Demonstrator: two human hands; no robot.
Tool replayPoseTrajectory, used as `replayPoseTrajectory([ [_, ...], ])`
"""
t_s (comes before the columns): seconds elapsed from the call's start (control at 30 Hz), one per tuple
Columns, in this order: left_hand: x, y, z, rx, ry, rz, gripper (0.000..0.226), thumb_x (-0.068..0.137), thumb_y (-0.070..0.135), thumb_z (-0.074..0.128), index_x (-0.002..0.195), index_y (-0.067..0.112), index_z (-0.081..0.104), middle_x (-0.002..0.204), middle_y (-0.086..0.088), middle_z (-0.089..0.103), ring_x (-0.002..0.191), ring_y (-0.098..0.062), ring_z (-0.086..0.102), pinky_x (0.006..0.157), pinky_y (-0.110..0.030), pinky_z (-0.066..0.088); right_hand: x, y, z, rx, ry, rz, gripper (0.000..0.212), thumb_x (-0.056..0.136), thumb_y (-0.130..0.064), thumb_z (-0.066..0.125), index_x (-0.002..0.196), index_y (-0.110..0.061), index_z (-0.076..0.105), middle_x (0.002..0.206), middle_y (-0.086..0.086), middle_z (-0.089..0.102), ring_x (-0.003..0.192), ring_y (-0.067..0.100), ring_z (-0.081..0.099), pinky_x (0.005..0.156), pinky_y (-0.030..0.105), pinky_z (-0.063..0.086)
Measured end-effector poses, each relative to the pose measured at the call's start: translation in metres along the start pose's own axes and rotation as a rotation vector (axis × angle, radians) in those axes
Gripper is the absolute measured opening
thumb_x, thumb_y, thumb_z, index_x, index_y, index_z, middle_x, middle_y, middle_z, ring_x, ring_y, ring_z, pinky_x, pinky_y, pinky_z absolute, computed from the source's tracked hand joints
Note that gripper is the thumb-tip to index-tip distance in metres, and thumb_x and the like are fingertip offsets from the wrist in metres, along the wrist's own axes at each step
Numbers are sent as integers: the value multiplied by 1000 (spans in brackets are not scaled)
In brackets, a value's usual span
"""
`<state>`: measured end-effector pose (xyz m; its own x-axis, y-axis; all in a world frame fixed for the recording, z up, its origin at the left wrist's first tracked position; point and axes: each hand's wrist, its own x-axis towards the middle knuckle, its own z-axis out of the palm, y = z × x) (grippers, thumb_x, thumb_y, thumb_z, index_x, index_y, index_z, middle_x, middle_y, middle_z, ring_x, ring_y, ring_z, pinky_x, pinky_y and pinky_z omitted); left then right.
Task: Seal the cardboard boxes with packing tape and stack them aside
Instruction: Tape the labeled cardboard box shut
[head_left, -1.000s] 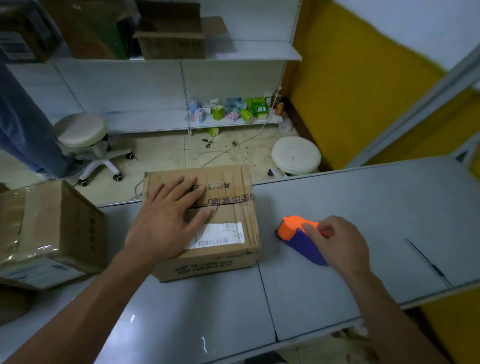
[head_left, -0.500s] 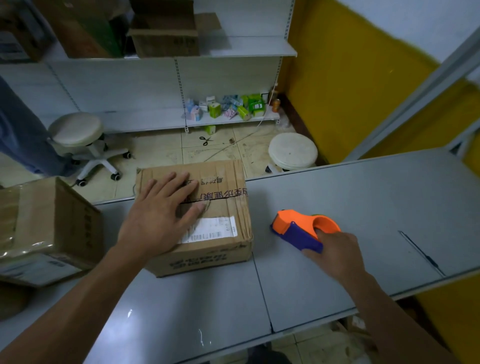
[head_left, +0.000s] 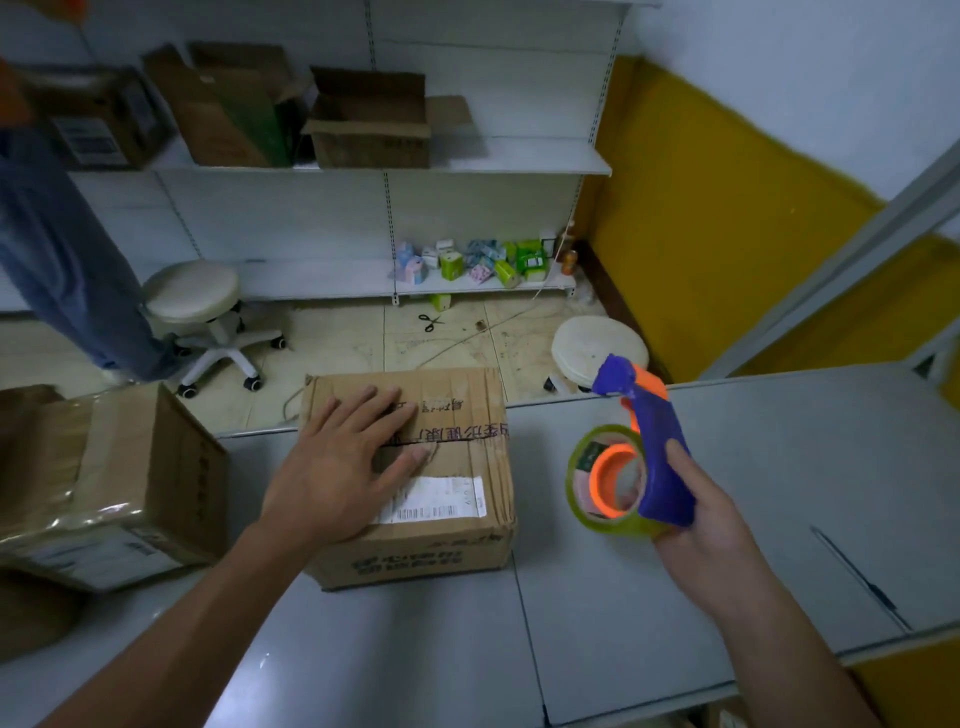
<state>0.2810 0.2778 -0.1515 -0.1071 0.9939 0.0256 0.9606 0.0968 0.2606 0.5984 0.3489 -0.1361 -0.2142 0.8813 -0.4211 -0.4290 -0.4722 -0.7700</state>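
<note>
A brown cardboard box (head_left: 457, 540) with a white shipping label sits on the grey table (head_left: 779, 493) in front of me. My left hand (head_left: 343, 467) lies flat on its top with fingers spread across the flap seam. To the right of the box, my right hand (head_left: 696, 525) grips a purple and orange tape dispenser (head_left: 649, 447) lifted off the table, its roll of clear tape facing the box. A second, larger box (head_left: 109, 493) wrapped in clear tape rests at the table's left edge.
Beyond the table are two white stools (head_left: 192, 296) (head_left: 597, 348), scissors (head_left: 430, 322) on the floor, and white shelves holding open cartons (head_left: 369, 124) and small packets. A person's jeans-clad leg (head_left: 62, 270) stands at far left. A yellow wall (head_left: 727, 249) is on the right.
My right hand has closed round the tape dispenser and lifted it off the table, turning it upright so the tape roll shows. My left hand has stayed flat on the box.
</note>
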Motion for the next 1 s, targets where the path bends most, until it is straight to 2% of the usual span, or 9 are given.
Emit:
replayPoseTrajectory([
  [0.13, -2, 3, -7, -95, 11, -2, 69, 90, 73, 26, 149, 38, 32, 157, 21, 15, 139, 8, -1, 115, -26, -7, -9, 10, 30, 354, -195, 129, 60, 29, -37, 99, 76, -11, 73, 61, 4, 63, 55, 15, 62, 60, 27, 57],
  [0.27, -10, 21, -35, -522, 198, -142, 41, 92, 52, 52, 129, 37, 58, 131, 28, 50, 123, 12, 39, 107, -29, 36, -16, 24, 59, 476, -272, 237, 62, 32, -29, 100, 79, -6, 67, 57, 5, 59, 51, 16, 60, 53, 28, 56],
  [0.37, -10, 41, -66, -871, 140, -215, 24, 91, 49, 56, 106, 36, 68, 99, 21, 68, 94, 7, 61, 88, -29, 51, -20, 33, 75, 422, -288, 257, 50, 40, -32, 96, 72, -4, 71, 55, 7, 60, 48, 18, 61, 52, 30, 57],
  [0.43, -10, 51, -79, -1005, -2, -246, 23, 89, 49, 60, 102, 32, 70, 98, 15, 72, 94, 0, 66, 90, -31, 53, -19, 41, 80, 347, -310, 267, 62, 40, -36, 96, 91, -5, 75, 78, 13, 70, 70, 23, 68, 73, 38, 60],
  [0.5, -9, 56, -82, -1065, -106, -265, 24, 88, 44, 65, 106, 29, 69, 101, 9, 73, 97, -7, 68, 93, -32, 53, -20, 47, 83, 254, -367, 259, 88, 38, -38, 98, 116, -9, 70, 116, 18, 67, 106, 31, 61, 103, 48, 44],
  [0.57, -8, 57, -81, -1086, -151, -281, 29, 86, 44, 69, 111, 29, 67, 103, 8, 72, 97, -9, 68, 94, -34, 54, -19, 51, 85, 202, -407, 235, 87, 39, -41, 97, 116, -11, 70, 122, 20, 61, 112, 34, 50, 110, 50, 32],
  [0.63, -7, 55, -77, -1113, -188, -318, 35, 83, 46, 72, 113, 29, 65, 106, 6, 72, 99, -11, 68, 93, -34, 54, -20, 52, 87, 141, -428, 213, 82, 40, -44, 96, 110, -11, 73, 114, 22, 58, 107, 35, 46, 104, 50, 35],
  [0.8, -6, 62, -69, -1085, -112, -360, 25, 85, 38, 71, 106, 25, 69, 104, 2, 73, 95, -13, 69, 75, -24, 52, -29, 49, 92, -1, -480, 156, 73, 36, -53, 93, 98, -17, 78, 98, 13, 71, 81, 23, 67, 72, 34, 58],
  [1.0, -3, 63, -64, -1064, 101, -371, 5, 85, 17, 73, 87, 16, 68, 80, -8, 71, 70, -15, 68, 68, -33, 57, -32, 54, 88, -94, -472, 160, 75, 36, -55, 93, 96, -13, 78, 99, 16, 72, 81, 23, 69, 75, 35, 57],
])
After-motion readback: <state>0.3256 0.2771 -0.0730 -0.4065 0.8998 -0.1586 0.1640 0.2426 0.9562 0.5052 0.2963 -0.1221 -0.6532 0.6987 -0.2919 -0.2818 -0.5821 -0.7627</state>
